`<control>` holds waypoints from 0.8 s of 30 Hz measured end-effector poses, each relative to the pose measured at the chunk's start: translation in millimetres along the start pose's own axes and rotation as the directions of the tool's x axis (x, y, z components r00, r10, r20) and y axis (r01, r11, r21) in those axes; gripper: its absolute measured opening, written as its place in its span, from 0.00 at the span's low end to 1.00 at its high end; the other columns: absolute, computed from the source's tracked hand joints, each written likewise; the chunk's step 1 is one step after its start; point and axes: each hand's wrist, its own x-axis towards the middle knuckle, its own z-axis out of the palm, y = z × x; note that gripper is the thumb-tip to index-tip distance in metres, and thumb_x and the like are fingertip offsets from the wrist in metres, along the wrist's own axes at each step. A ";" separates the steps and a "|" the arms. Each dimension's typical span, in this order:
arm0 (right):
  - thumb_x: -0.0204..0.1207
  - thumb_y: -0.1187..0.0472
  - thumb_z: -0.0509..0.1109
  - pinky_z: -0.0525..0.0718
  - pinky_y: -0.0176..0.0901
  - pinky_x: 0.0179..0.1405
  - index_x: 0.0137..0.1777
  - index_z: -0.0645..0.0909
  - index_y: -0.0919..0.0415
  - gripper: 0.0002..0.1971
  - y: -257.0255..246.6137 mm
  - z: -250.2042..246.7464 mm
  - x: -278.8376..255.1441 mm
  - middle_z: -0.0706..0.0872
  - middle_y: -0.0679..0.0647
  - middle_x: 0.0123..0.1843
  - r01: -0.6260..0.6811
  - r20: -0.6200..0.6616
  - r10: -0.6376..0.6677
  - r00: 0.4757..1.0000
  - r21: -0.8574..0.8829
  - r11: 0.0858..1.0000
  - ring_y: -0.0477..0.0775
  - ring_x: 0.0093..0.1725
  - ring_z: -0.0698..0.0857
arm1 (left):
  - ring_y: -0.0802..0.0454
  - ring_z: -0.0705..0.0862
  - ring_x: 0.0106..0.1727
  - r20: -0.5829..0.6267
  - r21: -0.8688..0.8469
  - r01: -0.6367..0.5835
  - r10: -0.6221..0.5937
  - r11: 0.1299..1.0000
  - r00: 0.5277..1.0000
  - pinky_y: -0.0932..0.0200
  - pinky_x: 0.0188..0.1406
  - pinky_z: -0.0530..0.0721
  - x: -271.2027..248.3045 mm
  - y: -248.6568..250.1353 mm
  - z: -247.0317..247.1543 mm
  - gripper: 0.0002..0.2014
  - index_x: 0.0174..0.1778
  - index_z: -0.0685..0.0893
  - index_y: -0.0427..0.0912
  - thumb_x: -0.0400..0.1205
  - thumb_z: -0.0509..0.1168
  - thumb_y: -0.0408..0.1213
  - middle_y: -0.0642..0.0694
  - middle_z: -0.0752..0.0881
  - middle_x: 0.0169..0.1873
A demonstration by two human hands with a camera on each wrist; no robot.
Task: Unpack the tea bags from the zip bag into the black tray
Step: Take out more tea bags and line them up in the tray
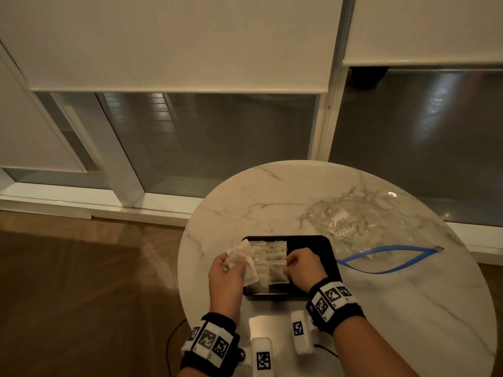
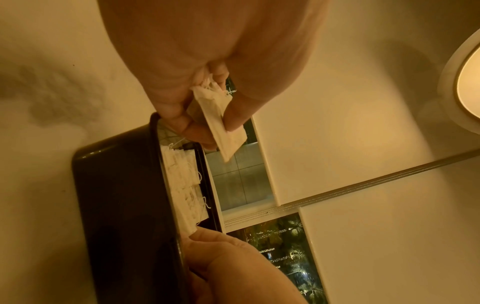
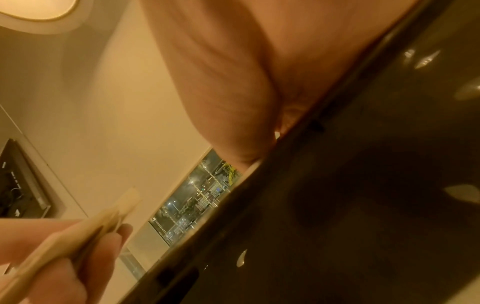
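Black tray [image 1: 324, 247] lies crosswise; left hand [image 1: 227, 273] pinches tea bags [image 1: 241, 258], right hand's [image 1: 302, 266] grip unclear.

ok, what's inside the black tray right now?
White tea bags lie in overlapping rows across the left part of the black tray. The right hand rests among them, hiding the bags beneath it. The left hand holds more bags over the tray's left edge.

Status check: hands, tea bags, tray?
Left hand grips spare tea bags. Right hand pinches a bag in the black tray. Zip bag alongside, open.
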 end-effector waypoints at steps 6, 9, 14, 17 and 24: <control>0.74 0.66 0.77 0.88 0.43 0.53 0.39 0.84 0.53 0.08 -4.2 3.7 4.0 0.87 0.50 0.42 -0.028 -0.026 0.028 0.999 0.004 1.000 0.50 0.47 0.87 | 0.43 0.90 0.56 0.007 -0.005 -0.006 0.006 1.000 1.000 0.45 0.57 0.90 1.3 1.4 -2.5 0.12 0.63 0.84 0.43 0.85 0.68 0.30 0.42 0.91 0.55; 0.74 0.66 0.77 0.88 0.43 0.52 0.40 0.84 0.53 0.07 -4.7 4.3 5.1 0.85 0.49 0.41 -0.039 -0.036 0.040 0.999 0.007 0.999 0.49 0.46 0.86 | 0.45 0.90 0.55 0.015 -0.021 -0.016 0.016 1.000 1.000 0.50 0.50 0.90 0.7 1.8 -2.8 0.12 0.62 0.84 0.44 0.85 0.68 0.29 0.43 0.91 0.54; 0.73 0.66 0.78 0.90 0.47 0.53 0.43 0.83 0.52 0.08 -5.0 5.7 4.7 0.86 0.50 0.42 -0.047 -0.035 0.048 0.998 0.022 0.999 0.50 0.45 0.87 | 0.46 0.91 0.54 0.006 -0.027 -0.012 0.012 1.000 1.000 0.55 0.45 0.89 -0.3 -0.1 -2.5 0.12 0.63 0.84 0.45 0.84 0.68 0.29 0.43 0.91 0.54; 0.68 0.66 0.80 0.91 0.48 0.48 0.50 0.81 0.53 0.14 -4.4 6.3 5.2 0.87 0.52 0.43 -0.076 -0.026 0.078 0.997 0.059 0.995 0.52 0.43 0.88 | 0.45 0.91 0.54 0.009 -0.031 -0.012 0.013 0.999 1.000 0.53 0.47 0.90 -0.3 0.0 -2.4 0.12 0.62 0.85 0.45 0.84 0.68 0.29 0.43 0.91 0.54; 0.62 0.65 0.87 0.84 0.42 0.54 0.68 0.74 0.55 0.36 -3.3 4.5 3.9 0.84 0.55 0.58 -0.107 0.045 0.105 0.993 0.032 0.994 0.52 0.54 0.83 | 0.45 0.90 0.54 0.014 -0.053 -0.014 0.015 0.998 1.000 0.52 0.48 0.90 -1.2 1.6 -2.2 0.12 0.63 0.84 0.45 0.85 0.68 0.30 0.43 0.91 0.54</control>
